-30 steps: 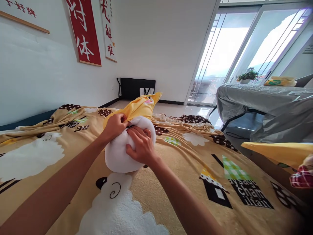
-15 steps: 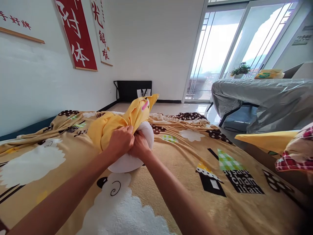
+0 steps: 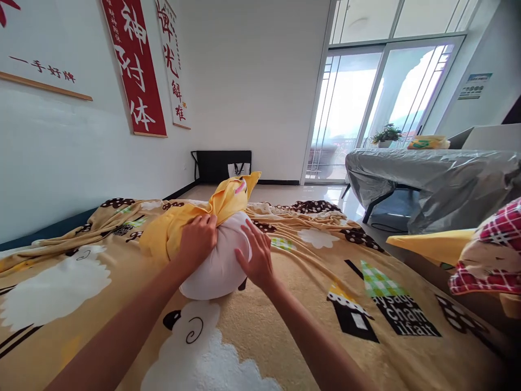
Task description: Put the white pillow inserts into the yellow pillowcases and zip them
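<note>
A white cushion insert (image 3: 211,274) lies partly inside a yellow cushion cover (image 3: 163,233), which is bunched up and twisted at the far side with a pink patch near its pointed corner. My left hand (image 3: 199,236) has its fingers curled on the yellow fabric where it meets the insert. Against the right side of the insert rests my right hand (image 3: 257,255), fingers spread and holding nothing. Both lie on a tan blanket (image 3: 301,304) printed with sheep and houses.
A plaid cushion (image 3: 488,250) and a yellow cushion (image 3: 427,243) sit at the right edge. Beyond them stands a plastic-covered table (image 3: 407,163) with a potted plant (image 3: 386,136) on it. A black panel (image 3: 214,165) leans by the back wall, a paper bag (image 3: 239,170) before it.
My right hand has let go of the bunched material and moved right, spreading its fingers on the insert. My left hand stays on the yellow cover. The view has tilted up slightly.
</note>
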`<state>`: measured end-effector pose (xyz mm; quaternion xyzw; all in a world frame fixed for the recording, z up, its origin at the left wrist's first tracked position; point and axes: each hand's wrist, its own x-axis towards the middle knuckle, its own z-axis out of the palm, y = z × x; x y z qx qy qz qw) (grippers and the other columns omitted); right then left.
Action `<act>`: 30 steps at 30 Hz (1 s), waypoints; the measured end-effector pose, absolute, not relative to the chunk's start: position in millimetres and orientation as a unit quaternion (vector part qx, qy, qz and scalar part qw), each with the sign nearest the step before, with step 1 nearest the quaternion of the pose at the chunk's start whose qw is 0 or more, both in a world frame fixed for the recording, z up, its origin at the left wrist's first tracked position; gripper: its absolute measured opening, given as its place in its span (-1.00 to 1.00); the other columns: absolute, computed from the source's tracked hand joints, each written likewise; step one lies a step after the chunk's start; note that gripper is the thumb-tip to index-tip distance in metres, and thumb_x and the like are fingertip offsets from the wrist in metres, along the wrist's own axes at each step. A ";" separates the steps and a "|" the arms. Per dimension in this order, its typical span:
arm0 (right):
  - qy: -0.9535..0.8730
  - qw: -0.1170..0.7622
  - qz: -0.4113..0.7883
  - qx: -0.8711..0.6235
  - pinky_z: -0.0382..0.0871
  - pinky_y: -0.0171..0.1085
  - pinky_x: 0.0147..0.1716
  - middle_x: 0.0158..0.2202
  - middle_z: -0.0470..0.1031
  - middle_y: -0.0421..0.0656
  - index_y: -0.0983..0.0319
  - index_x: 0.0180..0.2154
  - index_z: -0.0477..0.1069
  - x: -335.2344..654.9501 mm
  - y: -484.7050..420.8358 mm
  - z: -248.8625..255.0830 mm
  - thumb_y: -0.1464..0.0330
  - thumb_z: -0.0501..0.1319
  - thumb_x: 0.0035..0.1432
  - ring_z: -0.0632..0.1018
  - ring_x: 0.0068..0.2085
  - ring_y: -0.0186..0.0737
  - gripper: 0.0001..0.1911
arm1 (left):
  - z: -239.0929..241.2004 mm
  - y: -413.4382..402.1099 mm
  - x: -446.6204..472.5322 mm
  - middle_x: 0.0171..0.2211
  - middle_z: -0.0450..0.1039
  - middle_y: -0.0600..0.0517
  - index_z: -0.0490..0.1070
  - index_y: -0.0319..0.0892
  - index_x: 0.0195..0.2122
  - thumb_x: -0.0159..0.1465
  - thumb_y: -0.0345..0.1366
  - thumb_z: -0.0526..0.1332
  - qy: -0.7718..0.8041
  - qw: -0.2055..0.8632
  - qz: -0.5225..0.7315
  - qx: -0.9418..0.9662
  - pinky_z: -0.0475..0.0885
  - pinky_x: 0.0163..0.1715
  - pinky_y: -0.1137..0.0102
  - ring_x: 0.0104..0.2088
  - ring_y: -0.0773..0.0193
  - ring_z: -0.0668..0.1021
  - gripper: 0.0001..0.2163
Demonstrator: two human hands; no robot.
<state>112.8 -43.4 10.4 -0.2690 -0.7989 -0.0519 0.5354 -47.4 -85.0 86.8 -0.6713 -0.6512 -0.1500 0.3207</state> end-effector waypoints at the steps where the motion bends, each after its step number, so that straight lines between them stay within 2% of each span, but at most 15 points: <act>1: -0.794 0.533 -0.039 -0.290 0.13 -0.07 0.18 0.24 0.27 0.00 0.23 0.19 0.23 115.1 -38.9 9.8 0.22 0.10 0.22 0.29 0.24 -0.09 -0.47 | 88.9 -82.4 -44.8 -0.30 0.49 -0.15 0.39 -0.26 -0.21 0.29 -0.37 0.00 -0.658 0.315 -0.145 -0.668 0.33 -0.43 0.30 -0.23 0.02 0.54 -0.80; 4: -0.838 0.469 -0.030 -0.277 0.08 -0.04 0.20 0.29 0.17 0.00 0.21 0.26 0.14 110.4 -28.2 6.5 0.02 0.19 0.12 0.19 0.29 -0.01 -0.24 | 92.9 -74.0 -39.4 -0.37 0.50 -0.18 0.38 -0.28 -0.24 0.31 -0.32 -0.03 -0.688 0.306 -0.131 -0.644 0.34 -0.45 0.29 -0.30 -0.02 0.56 -0.77; 7: -0.858 0.437 -0.051 -0.266 0.02 0.03 0.20 0.31 0.10 0.08 0.29 0.27 0.10 95.6 -25.5 0.9 -0.08 0.23 0.00 0.12 0.31 0.08 -0.07 | 91.6 -69.6 -37.5 -0.38 0.49 -0.16 0.37 -0.26 -0.28 0.33 -0.31 -0.04 -0.681 0.305 -0.129 -0.653 0.35 -0.43 0.29 -0.31 0.00 0.56 -0.77; 9: -0.859 0.434 -0.058 -0.266 0.01 0.03 0.19 0.29 0.15 0.12 0.34 0.25 0.14 84.8 -25.3 -2.7 -0.05 0.21 0.02 0.14 0.29 0.08 -0.11 | 87.7 -71.2 -36.2 -0.37 0.48 -0.13 0.37 -0.25 -0.30 0.33 -0.33 -0.03 -0.664 0.314 -0.125 -0.667 0.36 -0.43 0.29 -0.30 0.02 0.55 -0.79; 12: -0.855 0.443 -0.056 -0.263 0.01 0.01 0.17 0.22 0.26 0.10 0.32 0.17 0.24 69.1 -21.2 -6.9 0.07 0.18 0.08 0.18 0.26 0.05 -0.30 | 79.6 -79.1 -32.2 -0.37 0.46 -0.12 0.38 -0.25 -0.32 0.31 -0.42 -0.01 -0.651 0.329 -0.098 -0.677 0.37 -0.41 0.29 -0.29 0.03 0.54 -0.82; 15: -0.862 0.433 -0.041 -0.261 0.04 -0.03 0.13 0.01 0.44 0.02 0.23 -0.01 0.40 53.9 -11.8 -11.7 0.18 0.20 0.06 0.29 0.14 0.02 -0.54 | 71.3 -87.8 -28.9 -0.38 0.45 -0.12 0.39 -0.25 -0.33 0.26 -0.49 0.02 -0.632 0.338 -0.053 -0.695 0.37 -0.41 0.29 -0.31 0.05 0.52 -0.83; 18: -0.872 0.407 -0.032 -0.270 0.05 -0.05 0.12 -0.15 0.48 -0.04 0.19 -0.14 0.43 42.5 -5.1 -15.8 0.26 0.19 0.08 0.34 0.05 -0.01 -0.71 | 65.6 -92.0 -32.7 -0.43 0.43 -0.10 0.38 -0.23 -0.39 0.22 -0.55 0.03 -0.602 0.374 -0.027 -0.705 0.34 -0.46 0.29 -0.38 0.08 0.50 -0.82; 21: -0.856 0.432 -0.035 -0.281 0.02 -0.06 0.16 -0.02 0.42 -0.01 0.20 -0.05 0.39 40.6 -7.4 -14.0 0.23 0.17 0.12 0.29 0.11 -0.02 -0.65 | 60.1 -96.7 -46.9 -0.48 0.39 -0.06 0.36 -0.20 -0.44 0.20 -0.56 0.06 -0.554 0.450 -0.047 -0.699 0.32 -0.46 0.27 -0.42 0.10 0.46 -0.83; 24: -0.837 0.466 -0.036 -0.284 0.01 -0.06 0.18 0.09 0.35 0.01 0.23 0.03 0.33 48.6 -13.1 -9.2 0.14 0.14 0.16 0.26 0.16 -0.04 -0.55 | 45.6 -113.5 -66.0 -0.34 0.43 -0.11 0.38 -0.26 -0.24 0.22 -0.46 0.15 -0.476 0.504 -0.143 -0.707 0.36 -0.36 0.20 -0.34 0.07 0.46 -0.90; 26: -0.830 0.476 -0.040 -0.288 0.03 -0.04 0.18 0.09 0.35 0.03 0.25 0.05 0.32 56.6 -14.5 -8.4 0.10 0.14 0.17 0.26 0.17 -0.02 -0.51 | 28.4 -131.5 -77.7 -0.27 0.44 -0.14 0.34 -0.31 -0.11 0.21 -0.44 0.21 -0.423 0.496 -0.221 -0.726 0.37 -0.30 0.21 -0.30 0.08 0.45 -0.78; 30: -0.818 0.493 -0.038 -0.294 0.03 -0.01 0.18 0.09 0.37 0.05 0.27 0.04 0.32 70.3 -11.9 -11.8 0.11 0.18 0.13 0.28 0.18 0.02 -0.48 | -6.2 -158.8 -95.3 -0.37 0.41 -0.07 0.30 -0.32 -0.14 0.17 -0.54 0.25 -0.453 0.454 -0.302 -0.706 0.36 -0.34 0.32 -0.38 0.20 0.42 -0.76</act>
